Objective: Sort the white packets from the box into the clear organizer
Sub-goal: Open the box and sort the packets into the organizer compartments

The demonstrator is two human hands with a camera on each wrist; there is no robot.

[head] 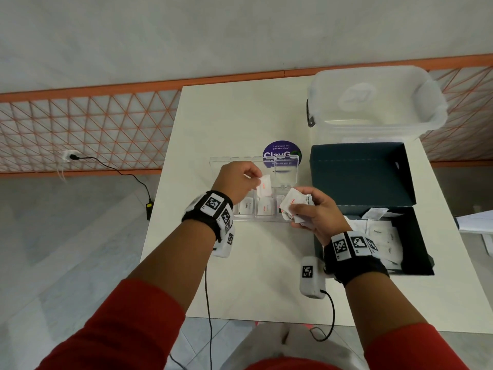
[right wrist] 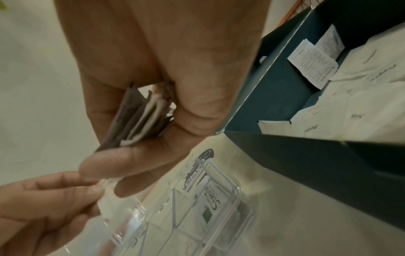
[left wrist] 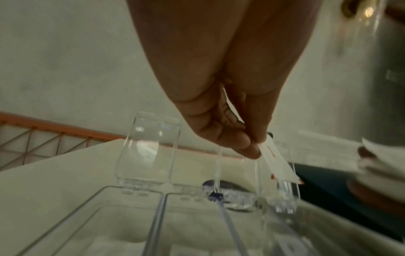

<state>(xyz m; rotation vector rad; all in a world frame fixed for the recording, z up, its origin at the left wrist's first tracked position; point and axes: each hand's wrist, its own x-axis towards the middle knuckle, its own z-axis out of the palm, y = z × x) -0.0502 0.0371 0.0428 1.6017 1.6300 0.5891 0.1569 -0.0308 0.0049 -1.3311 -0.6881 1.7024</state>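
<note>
My left hand [head: 240, 180] pinches one white packet with red print [head: 264, 188] [left wrist: 278, 166] just above the middle of the clear organizer [head: 256, 217] [left wrist: 153, 173]. The organizer's lids stand open, and packets lie in several of its compartments. My right hand [head: 310, 209] [right wrist: 136, 138] grips a small stack of white packets [head: 292, 202] [right wrist: 140, 119] over the organizer's right end. To the right, the dark open box [head: 424, 263] [right wrist: 285, 97] holds more white packets [head: 384, 236] [right wrist: 361, 104].
The white table [head: 253, 276] carries a translucent lidded plastic bin [head: 373, 102] behind the box and a round purple sticker [head: 281, 152] behind the organizer. A cable and power adapter [head: 149, 206] lie on the floor at left. Papers [head: 477, 222] sit at the far right.
</note>
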